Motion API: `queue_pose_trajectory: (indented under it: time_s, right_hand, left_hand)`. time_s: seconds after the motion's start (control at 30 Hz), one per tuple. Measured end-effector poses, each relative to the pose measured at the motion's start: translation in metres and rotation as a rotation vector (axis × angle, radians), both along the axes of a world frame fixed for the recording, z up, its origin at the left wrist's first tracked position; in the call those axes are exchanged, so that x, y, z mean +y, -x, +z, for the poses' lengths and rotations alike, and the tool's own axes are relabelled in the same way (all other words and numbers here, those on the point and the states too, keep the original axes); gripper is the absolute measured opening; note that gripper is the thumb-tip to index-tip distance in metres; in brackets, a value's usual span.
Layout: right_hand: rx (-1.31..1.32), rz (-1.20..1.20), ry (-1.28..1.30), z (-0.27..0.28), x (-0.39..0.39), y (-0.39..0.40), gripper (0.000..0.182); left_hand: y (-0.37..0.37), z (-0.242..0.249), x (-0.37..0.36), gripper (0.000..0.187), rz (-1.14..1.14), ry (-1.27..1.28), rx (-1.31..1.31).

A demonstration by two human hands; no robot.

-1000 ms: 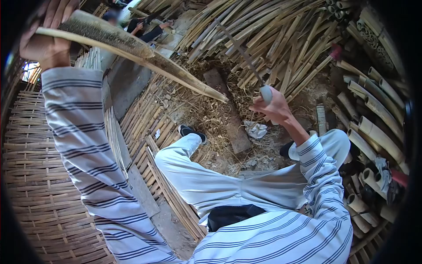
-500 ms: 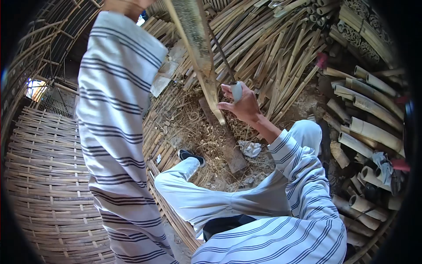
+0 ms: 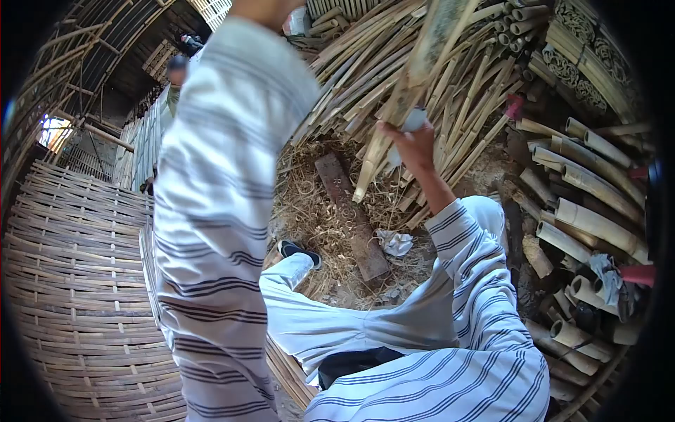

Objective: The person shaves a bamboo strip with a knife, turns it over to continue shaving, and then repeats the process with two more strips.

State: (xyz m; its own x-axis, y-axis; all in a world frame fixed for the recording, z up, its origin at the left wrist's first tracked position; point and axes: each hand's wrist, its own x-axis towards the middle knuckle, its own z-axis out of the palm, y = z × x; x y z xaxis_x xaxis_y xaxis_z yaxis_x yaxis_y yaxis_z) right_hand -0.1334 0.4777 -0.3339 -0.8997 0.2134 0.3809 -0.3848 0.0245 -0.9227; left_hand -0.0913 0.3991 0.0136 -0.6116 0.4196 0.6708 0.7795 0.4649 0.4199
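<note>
My right hand (image 3: 419,146) is closed round a light grey handle (image 3: 415,119), its thumb against the side of a split bamboo piece (image 3: 408,91). The piece is wide and rough at the top and narrows to a pale tip pointing down. Its upper end runs out of view. Only the wrist part of my left hand (image 3: 266,10) shows at the top edge; its fingers are cut off. Below the bamboo tip a flat wooden board (image 3: 351,218) lies among shavings (image 3: 309,204).
Long bamboo strips (image 3: 450,105) are heaped ahead. Cut bamboo halves (image 3: 598,211) pile up on the right, and a woven bamboo panel (image 3: 84,281) stands on the left. A crumpled white wrapper (image 3: 395,243) lies by the board. Another person (image 3: 174,77) is at the far left.
The bamboo piece's upper end has swung right, and my right hand has shifted right with it. My left arm has moved right. The dark rod by the grey handle no longer shows.
</note>
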Motion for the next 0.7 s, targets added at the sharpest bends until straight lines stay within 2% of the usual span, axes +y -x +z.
queue_pose_trajectory:
  time_s: [0.03,0.13,0.23,0.33,0.43,0.47,0.57,0.7]
  right_hand:
    - [-0.008,0.016,0.088,0.003,0.005,0.001,0.035]
    - [-0.017,0.077,0.319,0.014,0.019,0.004,0.032]
    - [0.007,0.072,0.338,0.013,0.025,0.005,0.030]
    - [-0.014,0.132,0.349,0.013,0.020,0.000,0.031]
    - [-0.041,0.218,0.313,0.008,0.009,0.000,0.033]
    - [-0.053,0.255,0.295,0.005,0.001,0.000,0.034]
    - [-0.016,0.262,0.032,0.010,-0.024,-0.012,0.038]
    - [0.046,0.445,0.005,0.017,-0.061,-0.025,0.045]
  left_hand:
    - [-0.018,-0.012,-0.010,0.051,0.016,0.053,-0.057]
    - [0.007,-0.068,-0.067,0.051,0.047,0.212,-0.077]
    - [0.008,-0.122,-0.110,0.042,0.152,0.194,-0.221]
    - [-0.005,-0.162,-0.127,0.042,0.218,0.165,-0.299]
    - [0.007,-0.154,-0.129,0.055,0.154,-0.061,-0.279]
    - [0.010,-0.139,-0.127,0.048,0.135,-0.128,-0.253]
    - [0.025,-0.089,-0.099,0.034,-0.082,-0.401,-0.299]
    - [0.045,-0.043,-0.087,0.046,-0.324,-0.407,-0.550]
